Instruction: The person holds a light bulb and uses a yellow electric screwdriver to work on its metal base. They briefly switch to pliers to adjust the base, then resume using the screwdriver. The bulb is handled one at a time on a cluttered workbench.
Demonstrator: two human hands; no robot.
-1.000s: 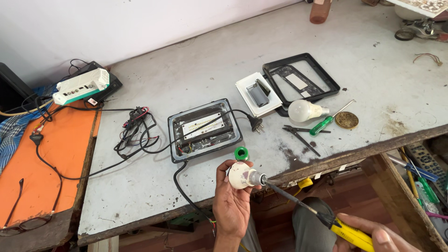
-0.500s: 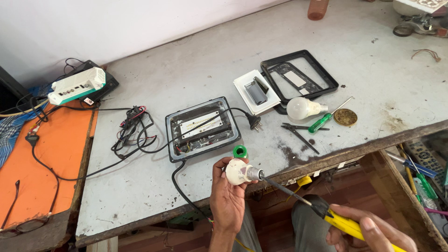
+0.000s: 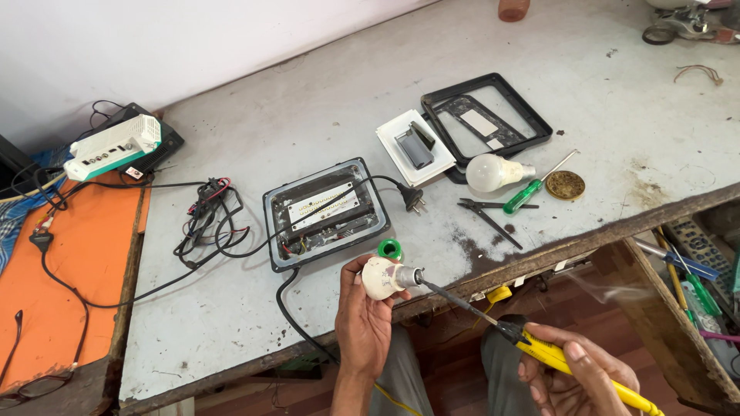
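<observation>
Barely shifted since before, left hand [image 3: 366, 323] fingers clamp the white bulb [image 3: 381, 277], base pointing right at the soldering iron [image 3: 532, 347] tip, right hand [image 3: 574, 377] gripping its yellow handle.

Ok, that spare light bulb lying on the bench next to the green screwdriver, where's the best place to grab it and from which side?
Probably by the round white globe, coming down from above. The spare bulb lies on its side with its metal base pointing right toward the green screwdriver, which crowds that end. The globe end is the widest part and has bare bench around its top and left, so fingers can wrap it there.
</observation>
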